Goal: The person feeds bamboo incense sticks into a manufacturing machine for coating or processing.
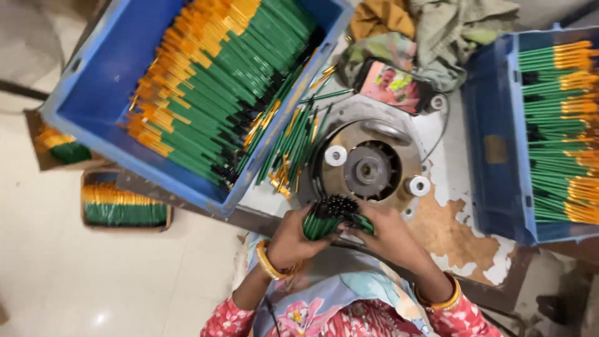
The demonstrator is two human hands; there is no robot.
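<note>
Pencil bundle [329, 216] in both hands, round machine [368, 167] ahead, blue crates [100, 93] flanking

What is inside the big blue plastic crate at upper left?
The blue plastic crate holds rows of green pencils with orange ends, stacked tight on its right side. Its left part shows bare floor. Whatever lies beneath the stack is covered.

Gold bangles [267, 262] circle each wrist, above pink floral sleeves [228, 321] and a pale blue flowered garment [349, 293] between them.
</note>
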